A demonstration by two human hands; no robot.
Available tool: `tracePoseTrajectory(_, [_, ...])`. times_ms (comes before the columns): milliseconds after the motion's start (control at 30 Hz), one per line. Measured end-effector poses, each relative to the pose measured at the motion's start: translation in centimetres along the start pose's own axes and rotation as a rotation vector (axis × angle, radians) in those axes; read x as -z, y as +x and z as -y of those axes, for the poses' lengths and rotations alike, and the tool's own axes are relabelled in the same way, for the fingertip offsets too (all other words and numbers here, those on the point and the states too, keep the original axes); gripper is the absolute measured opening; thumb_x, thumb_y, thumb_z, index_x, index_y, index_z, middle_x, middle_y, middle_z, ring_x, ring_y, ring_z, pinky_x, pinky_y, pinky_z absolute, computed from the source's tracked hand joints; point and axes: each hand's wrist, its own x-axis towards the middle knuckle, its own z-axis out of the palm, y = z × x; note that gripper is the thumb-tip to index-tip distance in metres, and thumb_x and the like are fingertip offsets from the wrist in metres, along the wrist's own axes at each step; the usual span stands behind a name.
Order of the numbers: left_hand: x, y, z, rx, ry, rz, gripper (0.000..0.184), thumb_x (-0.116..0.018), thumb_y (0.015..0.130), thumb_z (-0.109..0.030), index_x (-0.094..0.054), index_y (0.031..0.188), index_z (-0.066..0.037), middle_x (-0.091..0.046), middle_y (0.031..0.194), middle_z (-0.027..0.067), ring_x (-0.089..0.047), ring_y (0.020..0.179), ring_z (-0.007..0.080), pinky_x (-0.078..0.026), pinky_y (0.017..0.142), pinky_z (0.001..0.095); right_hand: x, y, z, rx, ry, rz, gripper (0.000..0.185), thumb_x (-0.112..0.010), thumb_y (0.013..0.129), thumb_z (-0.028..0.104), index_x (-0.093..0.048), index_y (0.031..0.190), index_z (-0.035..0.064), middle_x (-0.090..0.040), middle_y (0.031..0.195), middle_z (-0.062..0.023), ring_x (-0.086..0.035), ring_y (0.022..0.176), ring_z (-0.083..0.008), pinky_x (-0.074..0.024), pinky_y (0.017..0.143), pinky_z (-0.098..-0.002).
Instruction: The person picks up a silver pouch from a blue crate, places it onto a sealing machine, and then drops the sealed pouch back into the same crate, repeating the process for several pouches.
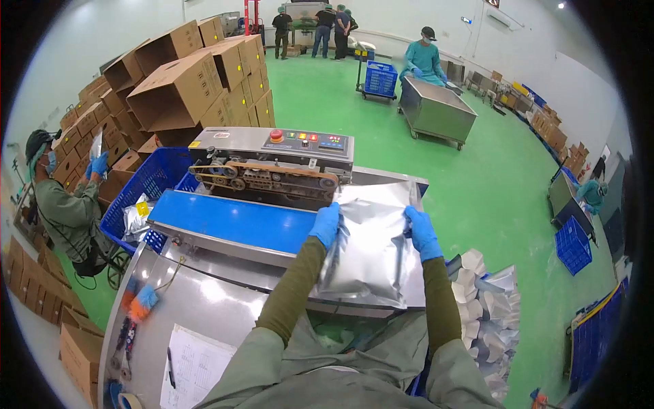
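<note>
Your left hand [326, 225] and right hand [424, 233], both blue-gloved, pinch opposite side edges of a silver bag [371, 249]. It looks shiny and roughly rectangular, with soft creases and bright glare across its front. You hold it ahead of your body, beside the right end of the machine's blue belt [221, 225].

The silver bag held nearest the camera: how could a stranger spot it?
Find the machine with the blue belt. Beside the belt's right end, the silver bag is between the wearer's left hand and right hand. Unlike the silvery pile lower right, it is gripped by both sides.
</note>
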Motion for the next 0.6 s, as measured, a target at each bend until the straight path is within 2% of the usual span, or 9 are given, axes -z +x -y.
tracePoseTrajectory(133, [2.8, 2.0, -1.8, 0.137, -0.023, -0.011, 0.043, -0.045, 0.088, -0.039, -0.053, 0.064, -0.005, -0.050, 0.055, 0.0056, -0.049, 0.042, 0.0172, -0.038, 0.039, 0.0332, -3.3, 1.8, -0.6, -0.057, 0.010, 0.025, 0.038, -0.049, 0.087, 0.037, -0.060, 0.081, 0.0015, -0.055, 0.066, -0.0041, -0.056, 0.054, -0.0153, -0.0476, 0.045, -0.0276])
tracePoseTrajectory(200, [5.4, 3.0, -1.8, 0.133, 0.076, -0.002, 0.040, -0.046, 0.089, -0.041, -0.055, 0.068, -0.009, -0.048, 0.058, 0.0020, -0.046, 0.050, 0.0140, -0.038, 0.046, 0.0309, -5.3, 1.9, -0.4, -0.085, 0.057, 0.071, 0.038, -0.048, 0.088, 0.037, -0.060, 0.082, 0.0021, -0.056, 0.067, -0.0042, -0.057, 0.055, -0.0154, -0.0472, 0.046, -0.0274])
tracePoseTrajectory(267, [8.8, 4.1, -0.4, -0.328, 0.524, -0.012, 0.042, -0.043, 0.091, -0.040, -0.058, 0.073, -0.006, -0.051, 0.063, 0.0034, -0.050, 0.060, 0.0159, -0.041, 0.054, 0.0340, -6.7, 0.6, 0.6, -0.085, 0.130, 0.231, 0.038, -0.050, 0.087, 0.041, -0.062, 0.091, 0.0049, -0.059, 0.074, -0.0054, -0.055, 0.062, -0.0136, -0.0459, 0.052, -0.0282])
tracePoseTrajectory(300, [10.0, 4.0, -0.7, -0.353, 0.627, -0.035, 0.037, -0.043, 0.091, -0.039, -0.055, 0.080, -0.005, -0.048, 0.072, 0.0052, -0.048, 0.068, 0.0183, -0.040, 0.059, 0.0350, -7.1, -1.2, 2.0, 0.096, 0.194, 0.375, 0.036, -0.048, 0.089, 0.037, -0.061, 0.096, 0.0041, -0.061, 0.078, -0.0064, -0.057, 0.069, -0.0126, -0.0477, 0.056, -0.0276])
tracePoseTrajectory(333, [10.7, 2.7, -2.0, -0.335, 0.649, -0.051, 0.033, -0.044, 0.091, -0.037, -0.051, 0.087, -0.005, -0.046, 0.080, 0.0070, -0.045, 0.075, 0.0206, -0.038, 0.065, 0.0360, -6.8, 0.1, -1.0, 0.703, -0.360, 0.303, 0.033, -0.048, 0.091, 0.032, -0.060, 0.101, 0.0029, -0.062, 0.081, -0.0063, -0.058, 0.072, -0.0118, -0.0493, 0.058, -0.0269])
tracePoseTrajectory(433, [10.3, -2.3, -7.2, -0.393, 0.564, -0.096, 0.034, -0.046, 0.091, -0.033, -0.042, 0.109, -0.004, -0.039, 0.106, 0.0125, -0.039, 0.098, 0.0276, -0.034, 0.081, 0.0390, -1.2, -6.4, -1.9, 0.302, -0.241, 0.167, 0.031, -0.056, 0.087, 0.029, -0.062, 0.102, 0.0019, -0.061, 0.075, -0.0033, -0.057, 0.067, -0.0107, -0.0490, 0.058, -0.0244])
tracePoseTrajectory(500, [8.2, -7.4, -9.9, -0.567, 0.702, -0.142, 0.043, -0.047, 0.091, -0.030, -0.036, 0.123, -0.003, -0.035, 0.123, 0.0161, -0.034, 0.113, 0.0323, -0.031, 0.092, 0.0410, 4.1, -10.5, -1.8, 0.073, -0.282, -0.067, 0.026, -0.061, 0.079, 0.024, -0.064, 0.092, 0.0012, -0.065, 0.085, -0.0158, -0.063, 0.076, -0.0263, -0.0494, 0.067, -0.0332])
tracePoseTrajectory(533, [7.1, -9.8, -10.3, -0.643, 0.842, -0.165, 0.049, -0.047, 0.091, -0.028, -0.033, 0.130, -0.003, -0.033, 0.132, 0.0180, -0.032, 0.121, 0.0346, -0.029, 0.097, 0.0420, 8.5, -11.2, -5.6, 0.028, -0.244, -0.110, 0.033, -0.056, 0.083, 0.031, -0.065, 0.091, 0.0001, -0.065, 0.085, -0.0149, -0.062, 0.074, -0.0230, -0.0483, 0.069, -0.0322])
tracePoseTrajectory(600, [7.2, -11.6, -8.8, -0.662, 1.166, -0.158, 0.056, -0.048, 0.090, -0.028, -0.030, 0.137, -0.002, -0.031, 0.141, 0.0198, -0.030, 0.129, 0.0359, -0.028, 0.103, 0.0422, 15.7, -16.1, -6.9, 0.108, -0.419, -0.433, 0.031, -0.057, 0.082, 0.029, -0.064, 0.089, -0.0012, -0.066, 0.082, -0.0126, -0.062, 0.071, -0.0205, -0.0472, 0.067, -0.0339])
